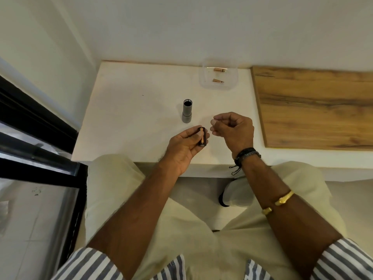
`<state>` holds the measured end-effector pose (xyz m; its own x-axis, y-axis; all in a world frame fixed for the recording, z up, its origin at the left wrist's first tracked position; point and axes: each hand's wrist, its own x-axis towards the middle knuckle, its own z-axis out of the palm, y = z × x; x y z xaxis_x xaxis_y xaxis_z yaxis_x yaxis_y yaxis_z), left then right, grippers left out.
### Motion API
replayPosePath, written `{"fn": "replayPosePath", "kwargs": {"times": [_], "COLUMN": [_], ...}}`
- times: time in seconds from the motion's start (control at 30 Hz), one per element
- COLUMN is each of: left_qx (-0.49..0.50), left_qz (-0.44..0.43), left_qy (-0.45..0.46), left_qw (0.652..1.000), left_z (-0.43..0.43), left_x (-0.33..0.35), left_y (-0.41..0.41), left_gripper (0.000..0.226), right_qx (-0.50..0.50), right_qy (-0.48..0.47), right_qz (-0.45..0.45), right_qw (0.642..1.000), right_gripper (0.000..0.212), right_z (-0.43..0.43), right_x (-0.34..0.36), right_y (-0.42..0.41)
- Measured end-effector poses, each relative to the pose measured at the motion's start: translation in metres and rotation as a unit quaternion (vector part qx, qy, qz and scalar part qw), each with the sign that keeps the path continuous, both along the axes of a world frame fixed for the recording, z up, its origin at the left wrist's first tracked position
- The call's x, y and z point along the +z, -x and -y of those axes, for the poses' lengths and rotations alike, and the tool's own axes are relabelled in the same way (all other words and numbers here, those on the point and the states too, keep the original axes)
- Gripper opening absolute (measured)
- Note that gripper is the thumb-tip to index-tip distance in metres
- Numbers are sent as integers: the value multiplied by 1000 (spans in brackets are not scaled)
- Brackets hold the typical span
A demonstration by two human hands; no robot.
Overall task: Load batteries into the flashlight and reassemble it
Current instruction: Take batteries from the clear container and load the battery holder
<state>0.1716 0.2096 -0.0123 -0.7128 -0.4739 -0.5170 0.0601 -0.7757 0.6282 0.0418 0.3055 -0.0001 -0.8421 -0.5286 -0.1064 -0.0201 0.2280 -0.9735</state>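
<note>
On the white table (125, 118) the grey flashlight body (187, 111) stood open-end up, ready for loading, while the left hand (185, 146) gripped the battery holder (202, 136) and the right hand (234, 128) hovered loosely curled, empty, two spare batteries (218, 75) waiting in the clear tray (232, 85).

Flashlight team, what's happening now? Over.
Left hand grips black battery holder. Right hand curled, nothing seen in it. Grey metal flashlight body upright, open. Nothing between.

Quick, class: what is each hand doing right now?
Left hand: closed on a battery holder.
Right hand: loosely curled, holding nothing visible.
</note>
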Motion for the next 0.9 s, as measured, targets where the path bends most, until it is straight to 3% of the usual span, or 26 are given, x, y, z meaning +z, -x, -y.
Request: {"fn": "replayPosePath", "kwargs": {"times": [0.2,0.4,0.57,0.9], "left_qx": [63,72,83,56], "left_qz": [7,-5,-11,-40], "left_qy": [-57,-84,-98,-117], "left_qw": [996,994,992,991], "left_z": [10,18,25,29], "left_x": [-10,-14,-19,-12], "left_y": [4,6,6,8], "left_gripper": [29,24,22,28], "right_qx": [-43,-46,41,127], "right_qy": [-1,-93,-256,-459], "right_qz": [13,-101,-263,-330], "right_qw": [999,989,929,815], "right_gripper": [8,6,15,31], "right_z": [37,84,123,155], "right_x": [9,15,15,0], "right_y": [58,121,161,185]}}
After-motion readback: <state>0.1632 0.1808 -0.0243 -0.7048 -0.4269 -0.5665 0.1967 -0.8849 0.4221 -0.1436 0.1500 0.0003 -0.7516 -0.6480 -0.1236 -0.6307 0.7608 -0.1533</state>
